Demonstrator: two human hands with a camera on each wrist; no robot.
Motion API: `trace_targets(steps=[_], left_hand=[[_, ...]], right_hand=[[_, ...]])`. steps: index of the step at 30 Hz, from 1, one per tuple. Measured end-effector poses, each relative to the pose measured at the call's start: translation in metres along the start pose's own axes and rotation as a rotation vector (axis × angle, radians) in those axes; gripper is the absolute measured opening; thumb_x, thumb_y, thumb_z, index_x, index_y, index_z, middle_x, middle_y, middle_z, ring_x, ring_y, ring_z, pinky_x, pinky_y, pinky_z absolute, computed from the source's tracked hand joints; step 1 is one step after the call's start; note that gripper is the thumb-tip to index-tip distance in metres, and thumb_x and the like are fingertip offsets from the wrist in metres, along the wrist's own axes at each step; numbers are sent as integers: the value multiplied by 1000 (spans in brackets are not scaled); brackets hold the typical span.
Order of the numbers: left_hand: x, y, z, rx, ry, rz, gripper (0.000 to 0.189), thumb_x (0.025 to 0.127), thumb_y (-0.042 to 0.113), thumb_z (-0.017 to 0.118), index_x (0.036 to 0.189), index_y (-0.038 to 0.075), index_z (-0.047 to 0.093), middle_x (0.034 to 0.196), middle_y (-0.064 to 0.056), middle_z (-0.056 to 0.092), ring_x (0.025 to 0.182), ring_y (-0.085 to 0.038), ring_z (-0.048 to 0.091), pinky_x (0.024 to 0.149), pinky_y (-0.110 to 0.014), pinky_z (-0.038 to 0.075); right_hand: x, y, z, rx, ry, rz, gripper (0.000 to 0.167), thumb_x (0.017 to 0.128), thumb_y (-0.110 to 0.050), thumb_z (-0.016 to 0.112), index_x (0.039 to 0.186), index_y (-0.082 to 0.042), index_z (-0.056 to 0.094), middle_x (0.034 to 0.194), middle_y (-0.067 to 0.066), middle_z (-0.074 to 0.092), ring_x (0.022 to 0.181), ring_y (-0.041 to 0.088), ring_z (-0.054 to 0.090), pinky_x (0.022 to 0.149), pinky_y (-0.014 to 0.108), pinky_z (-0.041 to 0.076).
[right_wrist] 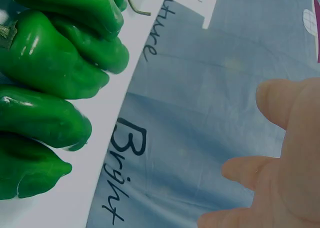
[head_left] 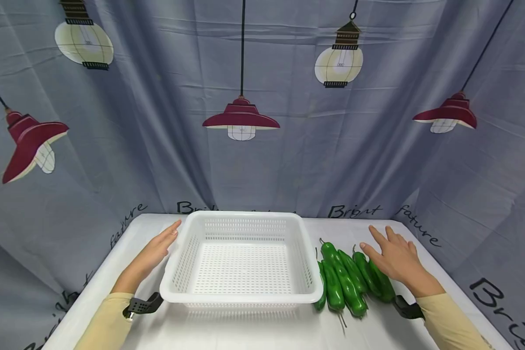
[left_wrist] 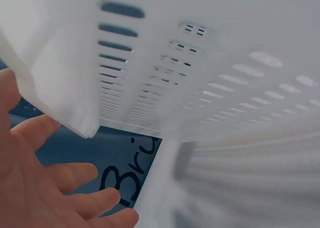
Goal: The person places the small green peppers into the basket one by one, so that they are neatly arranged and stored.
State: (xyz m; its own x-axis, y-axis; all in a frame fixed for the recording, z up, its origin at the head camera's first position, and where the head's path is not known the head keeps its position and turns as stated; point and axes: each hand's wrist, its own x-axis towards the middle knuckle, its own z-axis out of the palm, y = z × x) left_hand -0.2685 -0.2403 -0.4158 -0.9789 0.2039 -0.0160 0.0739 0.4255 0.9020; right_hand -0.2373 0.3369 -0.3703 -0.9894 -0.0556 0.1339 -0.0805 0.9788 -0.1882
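A white plastic basket with slotted walls stands on the white table, and its inside shows bare. My left hand is beside the basket's left wall, fingers extended and holding nothing; in the left wrist view its fingers spread below the basket's rim. To the right of the basket lie several long green peppers in a loose row, the leftmost partly hidden by the rim. Over the right end of that row is my right hand, its fingers spread and nothing in it. The right wrist view shows the peppers apart from that hand.
The white table reaches back to a grey-blue curtain printed with lamps and lettering. The curtain also hangs along both sides. A dark strap circles the left wrist, another the right.
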Motion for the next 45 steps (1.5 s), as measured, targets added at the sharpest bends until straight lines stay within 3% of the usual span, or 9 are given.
trace_targets(steps=[8, 11, 13, 15, 18, 21, 29, 41, 45], left_hand=[[1, -10, 7, -115, 4, -35, 65, 112, 46, 28, 165, 13, 14, 171, -21, 9, 153, -55, 9, 115, -74, 24], [2, -13, 11, -140, 24, -35, 63, 112, 45, 29, 164, 11, 16, 170, -21, 17, 153, -49, 21, 116, -67, 32], [3, -15, 14, -152, 48, -34, 60, 112, 40, 31, 163, 11, 20, 167, -21, 24, 147, -39, 39, 114, -52, 44], [4, -18, 17, -194, 68, -38, 57, 113, 35, 34, 163, 11, 21, 165, -22, 30, 131, -24, 55, 102, -35, 52], [5, -21, 21, -285, 76, -44, 54, 113, 29, 35, 163, 14, 21, 163, -21, 32, 114, -6, 60, 88, -22, 54], [7, -23, 23, -374, 65, -45, 54, 113, 28, 33, 164, 16, 18, 164, -20, 29, 110, -2, 61, 88, -24, 56], [6, -27, 27, -443, 64, -60, 52, 113, 34, 30, 162, 21, 18, 163, -19, 31, 111, -7, 61, 88, -30, 56], [3, -27, 31, -441, 77, -45, 50, 113, 38, 27, 160, 23, 19, 162, -16, 30, 114, -9, 58, 89, -29, 54], [4, -28, 31, -447, 79, -39, 50, 112, 40, 29, 159, 23, 20, 158, -13, 34, 113, -8, 59, 88, -29, 54]], right_hand=[[1, 0, 1, -12, 3, -2, 76, 105, -54, 44, 154, 3, 36, 152, 49, 25, 134, 71, 28, 102, 84, 22], [1, 1, 2, -7, 1, -2, 76, 105, -54, 44, 154, 3, 36, 151, 49, 25, 134, 72, 28, 103, 84, 21], [1, 1, 2, 0, -2, 0, 76, 105, -54, 43, 154, 3, 36, 151, 49, 25, 134, 72, 28, 103, 84, 21], [0, 1, 2, 8, -10, 4, 76, 105, -54, 43, 155, 3, 35, 152, 49, 25, 134, 71, 27, 103, 84, 20], [-1, 2, 3, 17, -20, 12, 77, 105, -56, 42, 155, 3, 34, 152, 49, 24, 134, 71, 27, 103, 84, 20], [-2, 4, 4, 21, -25, 20, 78, 105, -57, 41, 155, 3, 33, 152, 49, 23, 135, 70, 27, 103, 84, 19], [-1, 7, 7, 25, -24, 25, 76, 106, -55, 42, 155, 2, 34, 152, 49, 25, 137, 68, 28, 102, 84, 21], [-2, 16, 5, 63, -41, 41, 74, 107, -52, 39, 155, 4, 33, 151, 49, 26, 136, 68, 28, 100, 84, 24], [-1, 21, 6, 83, -57, 40, 73, 108, -50, 37, 154, 6, 32, 149, 50, 27, 132, 71, 32, 98, 82, 31]])
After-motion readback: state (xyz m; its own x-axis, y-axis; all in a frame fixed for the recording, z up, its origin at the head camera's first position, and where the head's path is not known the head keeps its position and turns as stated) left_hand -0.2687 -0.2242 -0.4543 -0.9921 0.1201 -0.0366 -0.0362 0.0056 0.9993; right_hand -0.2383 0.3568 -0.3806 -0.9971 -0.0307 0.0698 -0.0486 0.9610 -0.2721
